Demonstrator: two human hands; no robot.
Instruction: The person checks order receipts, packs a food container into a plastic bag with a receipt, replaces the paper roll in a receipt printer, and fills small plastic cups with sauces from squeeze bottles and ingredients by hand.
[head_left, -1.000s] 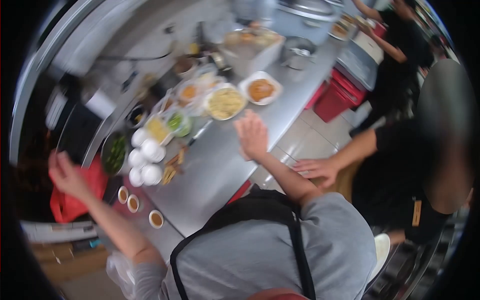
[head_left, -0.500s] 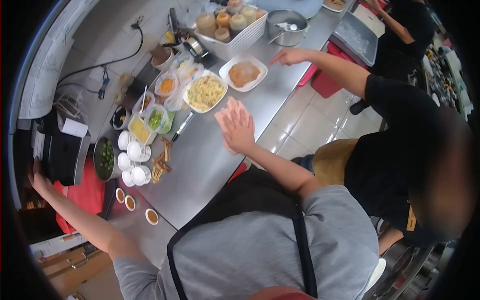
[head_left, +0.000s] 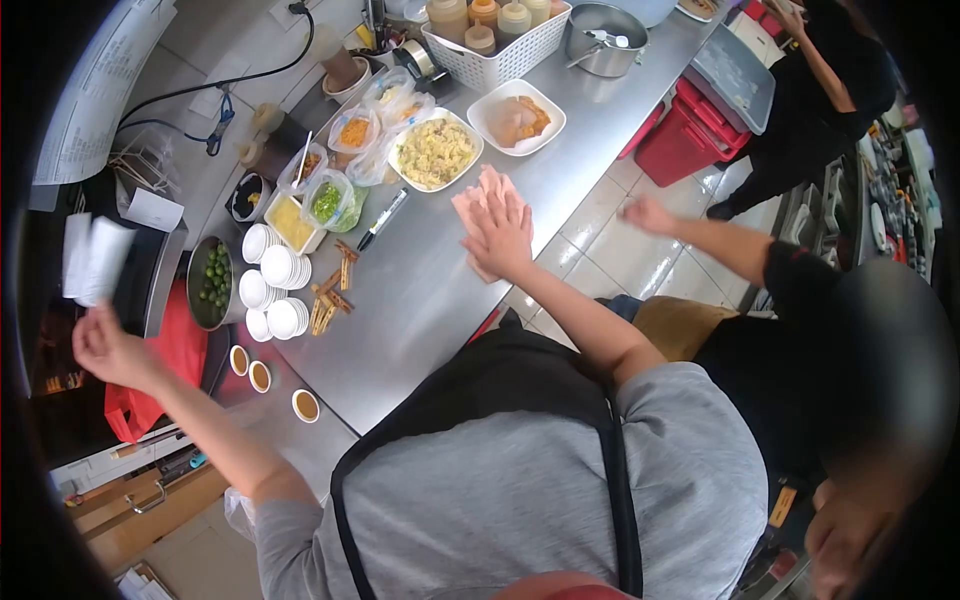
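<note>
My left hand [head_left: 112, 348] is raised at the left, its fingers pinched at the lower end of a white paper slip [head_left: 108, 262], which is blurred. Beside it is a dark machine with another white slip [head_left: 154, 211] on top. My right hand [head_left: 502, 238] lies flat, fingers apart, on a folded pink cloth [head_left: 483, 262] on the steel counter [head_left: 400, 300]. Just beyond the cloth stand a white bowl of yellow chopped food [head_left: 436, 152] and a white bowl with orange-brown food [head_left: 522, 124]. A black-and-white marker [head_left: 383, 218] lies left of the cloth.
Stacked white lids or cups [head_left: 285, 265], wooden clothespins [head_left: 328, 300], sauce cups [head_left: 305, 405] and a pot of green limes [head_left: 213, 285] stand at the left. A basket of bottles [head_left: 500, 65] and a metal pot [head_left: 606, 50] are behind. A co-worker's hand [head_left: 648, 215] is at the right.
My left hand has come away from the dark machine with a paper slip. The co-worker's pointing hand has drawn back from the bowl. My right hand stays on the cloth.
</note>
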